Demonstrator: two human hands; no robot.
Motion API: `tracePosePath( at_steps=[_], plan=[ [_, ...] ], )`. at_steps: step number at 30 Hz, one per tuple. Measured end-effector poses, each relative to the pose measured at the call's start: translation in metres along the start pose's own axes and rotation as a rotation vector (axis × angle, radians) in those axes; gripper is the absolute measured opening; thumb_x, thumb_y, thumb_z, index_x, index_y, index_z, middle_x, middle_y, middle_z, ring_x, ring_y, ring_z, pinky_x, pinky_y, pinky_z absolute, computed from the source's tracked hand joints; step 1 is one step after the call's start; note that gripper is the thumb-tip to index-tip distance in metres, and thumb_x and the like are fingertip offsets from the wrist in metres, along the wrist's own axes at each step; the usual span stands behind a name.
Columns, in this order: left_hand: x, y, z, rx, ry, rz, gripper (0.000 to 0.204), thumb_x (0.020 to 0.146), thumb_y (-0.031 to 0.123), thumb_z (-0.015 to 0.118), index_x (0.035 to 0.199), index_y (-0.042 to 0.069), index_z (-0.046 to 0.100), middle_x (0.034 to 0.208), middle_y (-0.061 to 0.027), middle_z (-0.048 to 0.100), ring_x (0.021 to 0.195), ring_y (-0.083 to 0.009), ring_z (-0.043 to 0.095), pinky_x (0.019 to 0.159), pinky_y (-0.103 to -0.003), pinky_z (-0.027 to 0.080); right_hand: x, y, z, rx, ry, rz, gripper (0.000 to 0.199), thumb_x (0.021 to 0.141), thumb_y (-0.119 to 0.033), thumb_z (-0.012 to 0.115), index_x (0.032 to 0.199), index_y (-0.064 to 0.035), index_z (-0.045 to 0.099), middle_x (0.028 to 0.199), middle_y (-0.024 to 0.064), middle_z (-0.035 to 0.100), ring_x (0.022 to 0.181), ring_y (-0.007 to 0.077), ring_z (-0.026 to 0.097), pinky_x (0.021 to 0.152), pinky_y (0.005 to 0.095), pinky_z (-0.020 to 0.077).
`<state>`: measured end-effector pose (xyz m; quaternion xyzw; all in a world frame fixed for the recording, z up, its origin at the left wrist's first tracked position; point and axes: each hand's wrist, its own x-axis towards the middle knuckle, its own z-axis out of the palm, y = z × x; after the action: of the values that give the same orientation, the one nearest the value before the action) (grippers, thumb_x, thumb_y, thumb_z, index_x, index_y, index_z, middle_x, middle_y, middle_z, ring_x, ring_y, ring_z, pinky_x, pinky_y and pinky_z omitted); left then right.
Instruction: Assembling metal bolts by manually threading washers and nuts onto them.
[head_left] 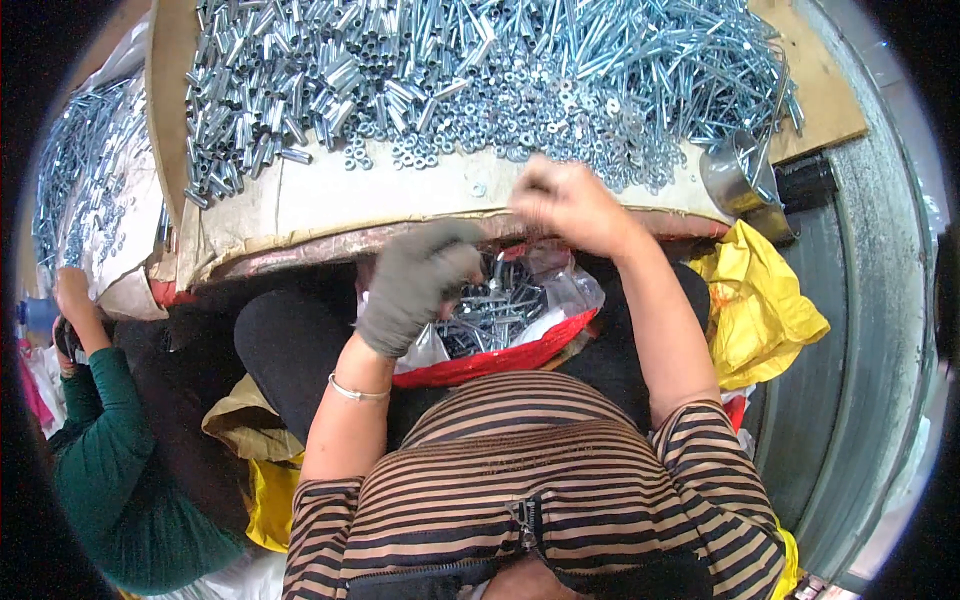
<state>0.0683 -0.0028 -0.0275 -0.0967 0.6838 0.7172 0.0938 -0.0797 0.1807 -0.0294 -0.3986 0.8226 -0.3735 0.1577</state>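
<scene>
My left hand, in a grey glove, hangs over the near edge of the work table with its fingers curled closed. Just right of it and higher, my bare right hand is closed too, its fingertips drawn together and blurred. Whatever either hand holds is hidden or too small to name. Below them in my lap lies an open bag with a red rim, holding many metal bolts. Beyond my hands, small nuts and washers lie in front of a heap of metal sleeves and a heap of long bolts.
A cardboard divider stands left of the heaps. A metal cup sits at the table's right end, above a yellow bag. At far left, a person in a green sleeve works beside another heap of metal parts.
</scene>
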Motion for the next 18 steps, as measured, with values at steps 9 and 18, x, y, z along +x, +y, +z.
tracePosePath(
  at_steps=[9, 18],
  plan=[
    [0.013, -0.023, -0.011, -0.808, 0.055, 0.088, 0.023, 0.088, 0.024, 0.060, 0.101, 0.006, 0.058, 0.056, -0.0005, 0.048, 0.035, -0.0055, 0.034, 0.034, -0.019, 0.028, 0.155, 0.038, -0.040, -0.447, 0.777, 0.139, 0.029, 0.078, -0.030, 0.064, 0.081, -0.0021, 0.066, 0.072, 0.0166, 0.066, 0.068, 0.0314, 0.064, 0.064, 0.0398, 0.0490],
    [0.012, -0.023, -0.005, -0.539, 0.158, 0.024, 0.020, 0.088, 0.015, 0.056, 0.104, 0.003, 0.055, 0.061, -0.0004, 0.051, 0.039, -0.0038, 0.036, 0.034, -0.019, 0.026, 0.194, 0.022, -0.054, -0.439, 0.819, 0.288, 0.036, 0.075, -0.035, 0.067, 0.085, -0.0004, 0.065, 0.085, 0.0212, 0.066, 0.083, 0.0380, 0.064, 0.072, 0.0466, 0.0494]
  ],
)
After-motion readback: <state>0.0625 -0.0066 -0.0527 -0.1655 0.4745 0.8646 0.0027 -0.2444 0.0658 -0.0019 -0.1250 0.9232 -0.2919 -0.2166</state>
